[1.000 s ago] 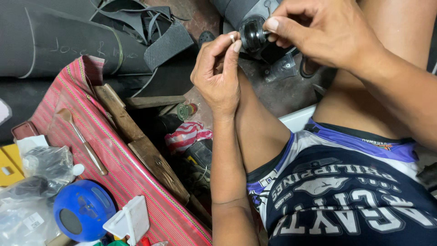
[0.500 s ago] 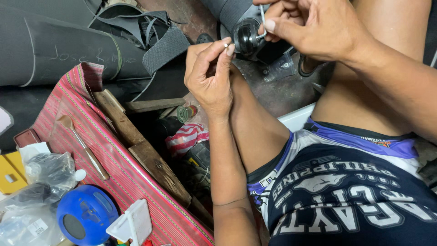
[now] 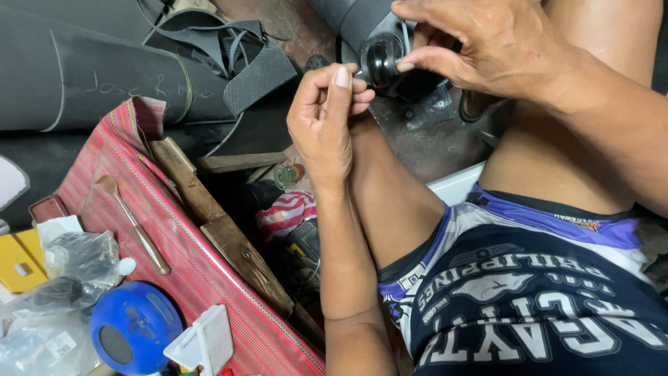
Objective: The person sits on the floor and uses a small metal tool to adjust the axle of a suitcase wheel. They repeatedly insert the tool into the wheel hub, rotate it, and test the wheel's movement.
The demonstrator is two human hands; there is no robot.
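My right hand (image 3: 501, 49) grasps the round black part (image 3: 383, 59); my left hand (image 3: 323, 118), fingertips pinched, should feed in slowly and steadily.

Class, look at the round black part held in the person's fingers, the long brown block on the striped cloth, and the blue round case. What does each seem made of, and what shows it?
Round black part: probably rubber or plastic, smooth, with a glossy highlight. Long brown block: wood, rough and worn, grain visible. Blue round case: likely moulded plastic, even colour, soft sheen.
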